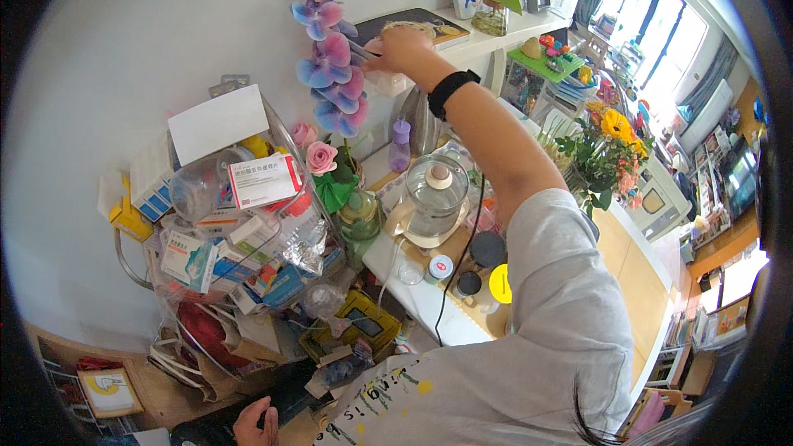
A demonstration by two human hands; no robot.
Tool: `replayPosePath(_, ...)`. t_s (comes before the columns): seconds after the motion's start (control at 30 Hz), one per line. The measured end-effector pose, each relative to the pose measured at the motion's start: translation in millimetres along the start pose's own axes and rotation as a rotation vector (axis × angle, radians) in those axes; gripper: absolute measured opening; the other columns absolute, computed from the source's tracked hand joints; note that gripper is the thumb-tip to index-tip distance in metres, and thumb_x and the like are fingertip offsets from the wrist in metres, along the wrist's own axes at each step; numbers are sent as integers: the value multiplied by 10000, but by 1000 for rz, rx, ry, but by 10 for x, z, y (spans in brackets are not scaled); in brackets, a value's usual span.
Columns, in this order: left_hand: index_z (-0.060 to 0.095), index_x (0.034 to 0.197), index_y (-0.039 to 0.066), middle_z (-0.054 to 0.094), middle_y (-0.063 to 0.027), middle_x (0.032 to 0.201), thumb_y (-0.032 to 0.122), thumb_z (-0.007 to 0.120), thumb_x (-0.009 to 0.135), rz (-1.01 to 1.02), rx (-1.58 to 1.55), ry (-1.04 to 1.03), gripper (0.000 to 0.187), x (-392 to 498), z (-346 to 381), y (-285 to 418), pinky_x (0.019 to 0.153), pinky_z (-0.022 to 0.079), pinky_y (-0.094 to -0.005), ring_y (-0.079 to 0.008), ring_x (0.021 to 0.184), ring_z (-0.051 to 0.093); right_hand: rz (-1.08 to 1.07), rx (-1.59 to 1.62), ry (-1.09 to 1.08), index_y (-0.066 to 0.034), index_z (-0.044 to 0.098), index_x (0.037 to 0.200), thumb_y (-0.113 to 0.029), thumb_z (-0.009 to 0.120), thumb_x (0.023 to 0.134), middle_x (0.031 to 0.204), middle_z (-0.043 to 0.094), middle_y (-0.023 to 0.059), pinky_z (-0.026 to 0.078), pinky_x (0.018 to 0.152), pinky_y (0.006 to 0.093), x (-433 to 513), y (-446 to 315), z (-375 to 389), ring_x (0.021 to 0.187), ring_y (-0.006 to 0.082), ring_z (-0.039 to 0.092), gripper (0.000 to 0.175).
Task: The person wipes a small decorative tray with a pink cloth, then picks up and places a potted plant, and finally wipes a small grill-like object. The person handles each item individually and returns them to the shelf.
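My right hand (pixel 403 56), with a black band on the wrist, reaches to the near end of a white wall shelf (pixel 480 43). Its fingers curl downward beside a flat dark box (pixel 396 17) with pale cord on it. A pale, partly translucent object (pixel 389 83) shows just below the hand; whether the fingers hold it is hidden. Artificial blue-pink orchids (pixel 331 59) stand left of this hand. Low in the picture, my left hand (pixel 257 422) has its thumb and fingers apart, with nothing seen in it. It is cut by the bottom edge, near a dark surface (pixel 210 424).
A heap of medicine boxes (pixel 186 260) fills a clear container at left. On the table stand a glass kettle (pixel 437 192), a purple bottle (pixel 401 145), a steel flask (pixel 418 121) and several lidded jars (pixel 487 249). A black cable (pixel 461 260) crosses there. Flowers (pixel 610 136) stand at right.
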State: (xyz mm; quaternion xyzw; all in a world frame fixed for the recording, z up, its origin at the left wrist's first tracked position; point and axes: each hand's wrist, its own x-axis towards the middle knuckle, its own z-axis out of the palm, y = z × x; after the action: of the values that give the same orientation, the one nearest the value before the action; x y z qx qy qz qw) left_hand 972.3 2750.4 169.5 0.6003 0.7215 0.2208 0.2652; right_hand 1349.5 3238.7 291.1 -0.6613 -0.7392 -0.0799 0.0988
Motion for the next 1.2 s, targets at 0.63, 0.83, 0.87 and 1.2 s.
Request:
replayPosePath(0.63, 664, 1042, -3, 660, -183, 1011, 205, 618, 850, 9, -15, 33, 287, 286, 24, 202, 839, 484, -378, -307, 943, 634, -286, -87, 304, -58, 643, 878, -399, 693, 694, 847, 672, 160, 524, 706, 437, -281, 399, -4, 801, 338, 654, 391)
replayPosePath(0.83, 660, 1059, 14, 653, -178, 1063, 199, 630, 838, 18, -7, -75, 290, 308, 132, 266, 871, 480, -376, -330, 996, 617, -191, -188, 426, -86, 618, 929, -287, 570, 828, 823, 675, 134, 545, 646, 430, -161, 376, 134, 779, 318, 668, 230)
replayPosePath(0.87, 659, 1061, 13, 652, -179, 1065, 201, 629, 839, 6, -21, -71, 292, 286, 137, 248, 873, 479, -376, -329, 1000, 616, -190, -201, 441, -87, 617, 927, -280, 557, 838, 825, 674, 134, 547, 642, 430, -130, 406, 123, 778, 319, 668, 221)
replayPosePath(1.2, 655, 1073, 10, 644, -194, 1084, 233, 620, 848, 9, -26, -70, 319, 308, 123, 207, 871, 479, -381, -341, 1009, 613, -91, -133, 733, -88, 569, 970, -255, 575, 837, 850, 659, 146, 525, 694, 457, -285, 911, -351, 805, 345, 647, 214)
